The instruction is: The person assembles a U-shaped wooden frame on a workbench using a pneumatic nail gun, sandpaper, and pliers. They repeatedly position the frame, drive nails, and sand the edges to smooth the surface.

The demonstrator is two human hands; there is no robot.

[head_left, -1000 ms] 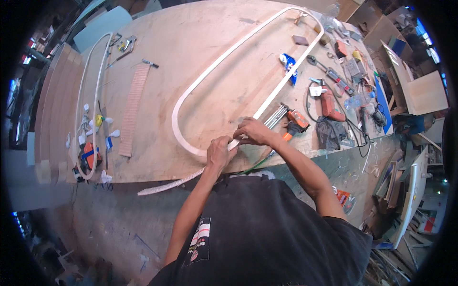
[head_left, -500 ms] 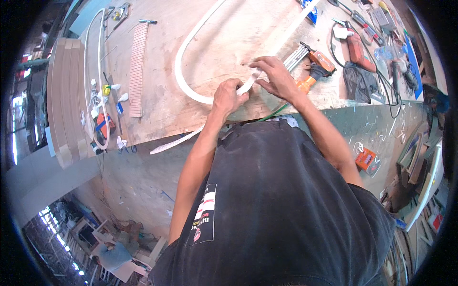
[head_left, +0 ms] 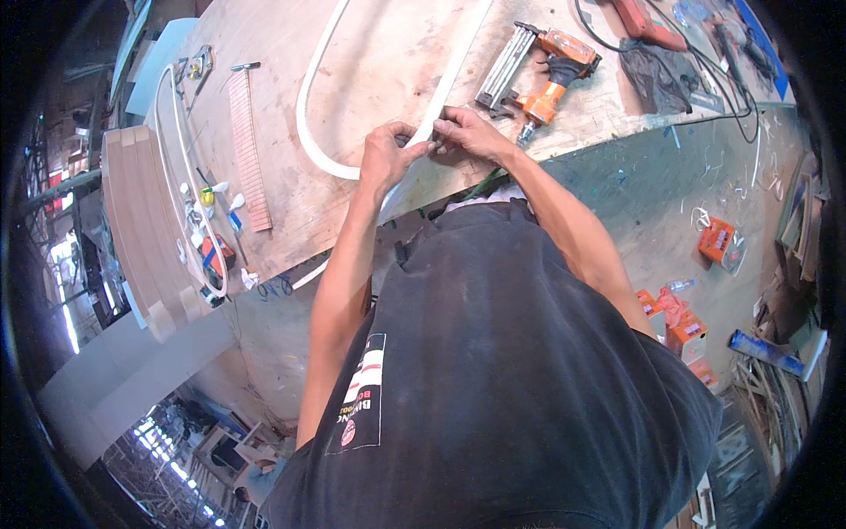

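A white strip or thin frame (head_left: 306, 123) lies in a U-shaped bend on the wooden workbench, its two sides running away from me. My left hand (head_left: 386, 159) is closed on it at the near end of the bend, thumb and fingers pinched. Close beside it, my right hand (head_left: 471, 135) pinches the same white strip where its right side begins. The fingertips partly hide the strip between the hands. A loose white tail (head_left: 310, 276) shows below the bench edge, left of my left forearm. Right of my right hand lies an orange nail gun (head_left: 551, 88) with a silver magazine.
A ridged pinkish strip (head_left: 248, 150) and another long white loop (head_left: 161, 123) lie at the left, near stacked brown boards (head_left: 132, 212). A red power tool (head_left: 648, 25), black bag (head_left: 656, 75) and cables sit at the right. Orange boxes (head_left: 723, 245) stand on the floor.
My hands have drawn closer together on the strip, and my right hand has come down from its raised, looser hold to a pinch. The whole view has shifted toward the bench's near edge.
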